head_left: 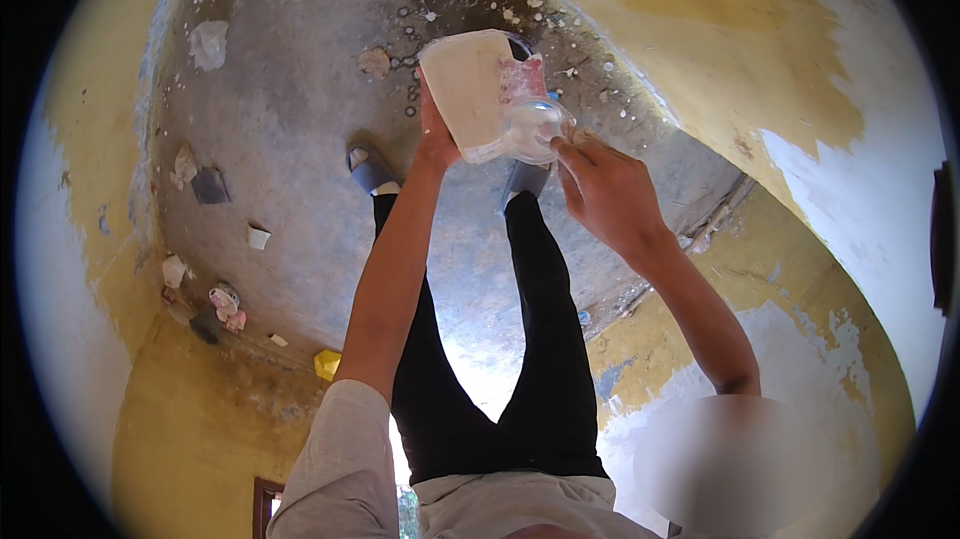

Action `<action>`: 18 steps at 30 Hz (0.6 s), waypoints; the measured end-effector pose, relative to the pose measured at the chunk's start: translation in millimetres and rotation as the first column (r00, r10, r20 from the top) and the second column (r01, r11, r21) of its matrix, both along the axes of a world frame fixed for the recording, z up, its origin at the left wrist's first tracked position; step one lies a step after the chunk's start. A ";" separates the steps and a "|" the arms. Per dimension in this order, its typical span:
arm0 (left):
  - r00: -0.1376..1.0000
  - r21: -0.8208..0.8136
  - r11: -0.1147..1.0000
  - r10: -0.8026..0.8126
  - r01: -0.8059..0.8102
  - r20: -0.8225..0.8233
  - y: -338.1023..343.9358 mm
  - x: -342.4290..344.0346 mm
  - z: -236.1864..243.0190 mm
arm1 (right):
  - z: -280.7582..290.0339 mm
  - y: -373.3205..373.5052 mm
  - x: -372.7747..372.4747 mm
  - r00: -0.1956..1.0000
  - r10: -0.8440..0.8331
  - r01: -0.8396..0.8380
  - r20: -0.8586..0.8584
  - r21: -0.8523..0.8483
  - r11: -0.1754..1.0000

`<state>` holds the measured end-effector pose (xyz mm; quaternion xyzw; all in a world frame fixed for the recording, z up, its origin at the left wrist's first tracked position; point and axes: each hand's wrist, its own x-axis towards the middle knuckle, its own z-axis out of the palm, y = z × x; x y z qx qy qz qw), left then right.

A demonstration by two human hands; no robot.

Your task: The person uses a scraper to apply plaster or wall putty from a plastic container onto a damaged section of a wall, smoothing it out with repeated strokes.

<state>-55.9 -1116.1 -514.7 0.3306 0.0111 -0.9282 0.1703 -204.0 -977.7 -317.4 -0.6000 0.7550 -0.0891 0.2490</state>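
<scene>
Steadying the pale tub (pixel 465 89), apparently, left hand (pixel 437 137) grips its left edge; right hand (pixel 615 191) pinches a clear cup (pixel 532 127) beside it; next likely needs careful control.

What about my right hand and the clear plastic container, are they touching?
Touching. The head view shows the right hand with its fingers on the clear plastic container, at its right edge.

Patchy yellow-white walls (pixel 700 19); stained grey floor (pixel 300 119).

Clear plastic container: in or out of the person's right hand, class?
In: the right hand grips the clear plastic container at its right edge.
</scene>
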 end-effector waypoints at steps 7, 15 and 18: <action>0.947 0.171 0.985 0.057 -0.002 -0.317 -7.8 11.0 -16.5 | 17.3 -3.4 10.6 0.989 -0.135 0.127 0.062 0.116 0.985; 0.995 -0.018 0.995 -0.100 0.100 0.029 -7.5 1.1 -8.0 | 14.1 -10.2 20.2 0.988 -0.120 0.115 0.094 0.060 0.992; 0.996 0.057 0.995 -0.089 0.087 0.031 -7.8 -5.6 -7.5 | 12.3 -14.5 21.9 0.988 -0.122 0.116 0.090 0.072 0.991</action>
